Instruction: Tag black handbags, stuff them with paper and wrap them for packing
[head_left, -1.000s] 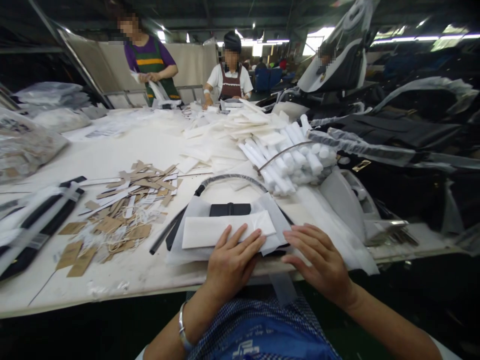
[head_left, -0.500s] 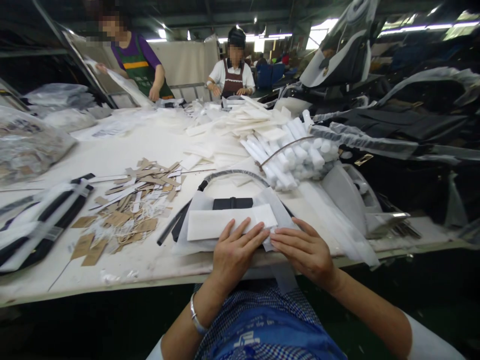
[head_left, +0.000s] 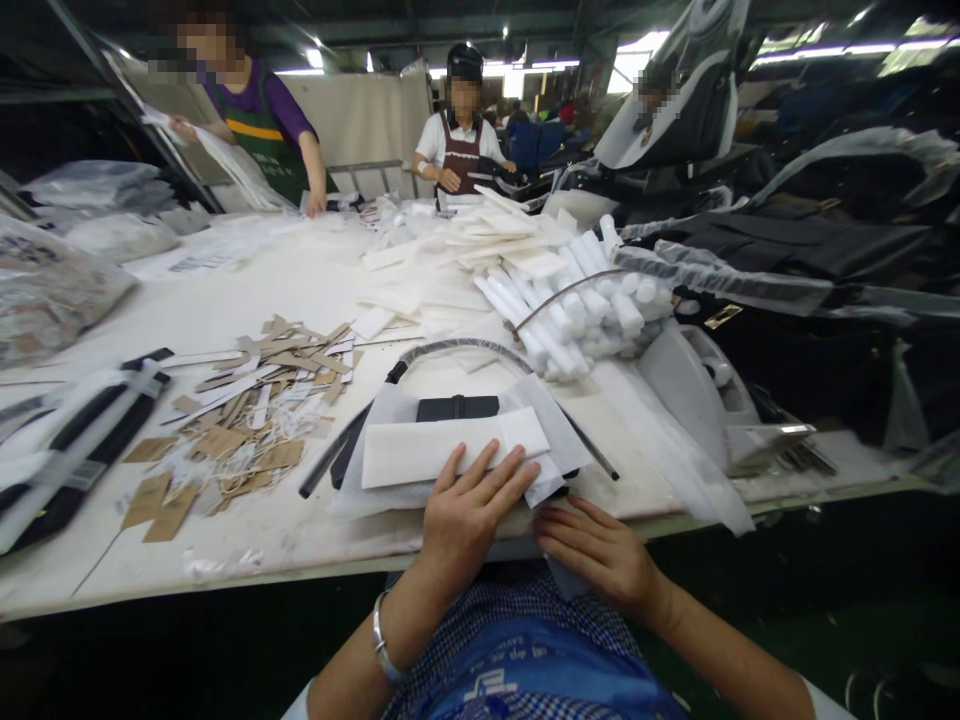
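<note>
While your left hand (head_left: 465,510) lies flat and spread on the white paper strip (head_left: 420,452), gripping nothing, your right hand (head_left: 596,550) rests with fingers out at the near edge of the surface (head_left: 247,300), touching a corner of the tissue sheet (head_left: 555,430). Both papers look light, soft and easily creased; take them by their edges. At far left, a clear bag (head_left: 52,290) holds contents too blurred to name.

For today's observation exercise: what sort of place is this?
Probably a factory packing room: a long table strewn with tags, a pile of white rolls, and aproned co-workers at the far end.
</note>
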